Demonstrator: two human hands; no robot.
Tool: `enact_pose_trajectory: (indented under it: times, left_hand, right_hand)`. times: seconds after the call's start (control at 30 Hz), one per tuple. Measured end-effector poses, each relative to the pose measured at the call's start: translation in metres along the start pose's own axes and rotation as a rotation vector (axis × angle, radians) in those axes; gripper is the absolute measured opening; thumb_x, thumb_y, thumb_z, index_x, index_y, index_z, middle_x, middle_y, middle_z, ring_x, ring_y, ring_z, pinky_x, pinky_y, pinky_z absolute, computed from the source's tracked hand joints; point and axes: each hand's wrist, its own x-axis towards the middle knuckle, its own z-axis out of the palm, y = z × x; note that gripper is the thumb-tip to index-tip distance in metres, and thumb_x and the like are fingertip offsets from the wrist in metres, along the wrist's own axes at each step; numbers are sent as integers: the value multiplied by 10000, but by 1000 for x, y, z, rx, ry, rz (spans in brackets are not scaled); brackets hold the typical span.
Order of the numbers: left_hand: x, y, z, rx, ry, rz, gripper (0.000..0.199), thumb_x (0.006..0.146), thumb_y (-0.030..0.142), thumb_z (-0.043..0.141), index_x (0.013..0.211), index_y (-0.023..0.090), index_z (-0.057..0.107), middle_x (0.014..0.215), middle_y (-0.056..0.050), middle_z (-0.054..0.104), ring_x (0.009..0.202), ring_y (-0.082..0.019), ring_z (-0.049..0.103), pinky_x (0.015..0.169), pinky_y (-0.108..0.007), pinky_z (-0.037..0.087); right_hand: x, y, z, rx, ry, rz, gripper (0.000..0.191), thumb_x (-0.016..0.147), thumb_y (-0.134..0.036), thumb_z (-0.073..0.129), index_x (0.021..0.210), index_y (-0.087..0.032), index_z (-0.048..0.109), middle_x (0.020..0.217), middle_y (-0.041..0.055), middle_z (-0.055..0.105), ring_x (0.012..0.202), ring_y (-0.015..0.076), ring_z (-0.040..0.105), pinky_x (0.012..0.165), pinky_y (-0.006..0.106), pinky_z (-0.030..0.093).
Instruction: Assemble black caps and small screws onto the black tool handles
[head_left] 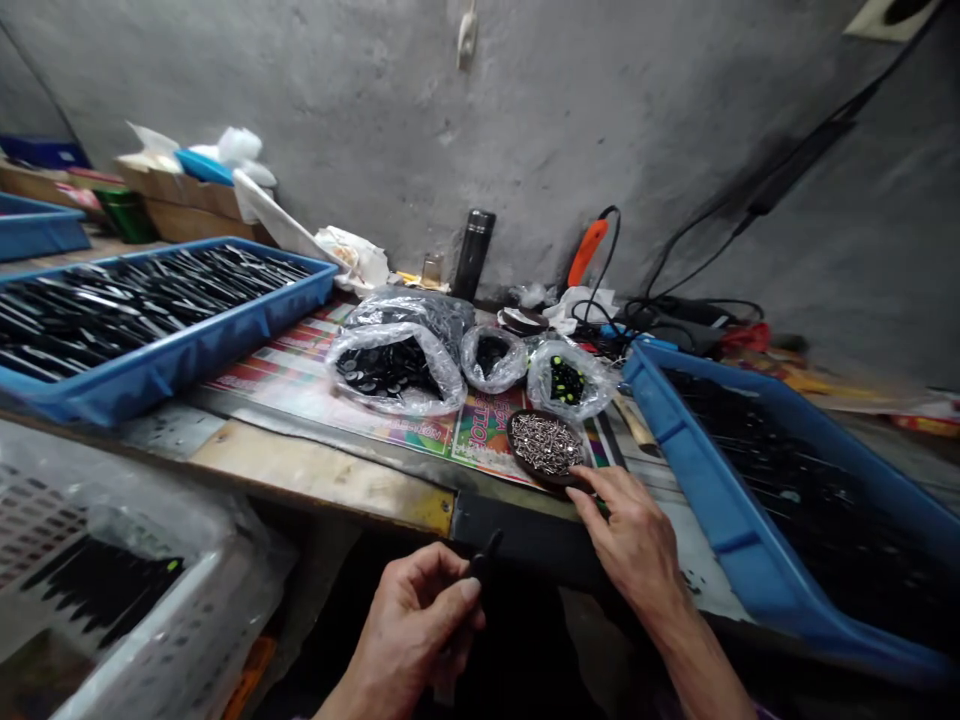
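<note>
- left hand (409, 625): fingers curled closed, gripping a slim black piece (484, 560) against the thumb; the piece sticks out above the fingers;
- right hand (630, 530): fingers (589, 478) spread open, their tips at the rim of a dark round dish (525, 450), seemingly touching it; the dish is heaped with small metal screws (546, 445);
- clear plastic bags (397, 370): three in a row behind the dish, holding black pieces, the rightmost with green dots among them;
- blue plastic tray (150, 368): on the left of the bench, packed with long black strips;
- second blue plastic tray (701, 465): on the right, also filled with long black strips;
- white perforated basket (142, 665): nearest at lower left, with black strips inside;
- beyond the bags, by the wall: a black vacuum flask (472, 255); an orange-handled corded tool (589, 250); tangled black cables (675, 310);
- under the dish and bags: a printed paper sheet (480, 440) on the wooden workbench (322, 480);
</note>
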Motion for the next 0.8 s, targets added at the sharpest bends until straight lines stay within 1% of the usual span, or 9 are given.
enact_pose_trajectory:
  times: [0.1, 0.2, 0.4, 0.6, 0.8]
  left_hand:
    - [3, 0, -1, 10, -11, 6, 515, 586, 573, 824, 726, 160, 549, 532, 23, 604, 322, -26, 377, 325, -143, 238]
    - [4, -1, -1, 16, -2, 4, 519, 582, 572, 828, 732, 158, 555, 539, 19, 608, 327, -27, 383, 329, -142, 234]
    - [6, -3, -1, 23, 6, 22, 519, 598, 578, 819, 733, 151, 555, 554, 11, 614, 337, -21, 374, 336, -145, 246]
    - [4, -4, 0, 31, 1, 23, 496, 622, 559, 811, 740, 150, 556, 552, 18, 606, 342, -22, 384, 335, -140, 260]
    - [-2, 0, 4, 21, -2, 54, 448, 652, 512, 806, 742, 146, 564, 572, 15, 608, 355, -31, 413, 345, -148, 301]
  right_hand:
    - [1, 1, 3, -52, -23, -5, 382, 992, -363, 388, 1036, -155, 704, 904, 115, 668, 862, 285, 601, 734, 404, 490]
    - [1, 2, 5, -99, -46, -17, 403, 1004, -354, 373, 1044, -141, 713, 881, 115, 646, 847, 286, 582, 704, 395, 483]
    - [2, 1, 3, -83, -39, -47, 383, 1011, -327, 392, 958, -147, 726, 873, 101, 627, 847, 262, 577, 708, 370, 475]
    - [7, 2, 2, -13, -54, -55, 340, 991, -307, 416, 911, -173, 718, 867, 98, 630, 846, 262, 580, 724, 374, 465]
    - [19, 15, 0, 178, -126, -74, 226, 904, -279, 501, 841, -198, 703, 846, 80, 662, 844, 262, 586, 760, 387, 458]
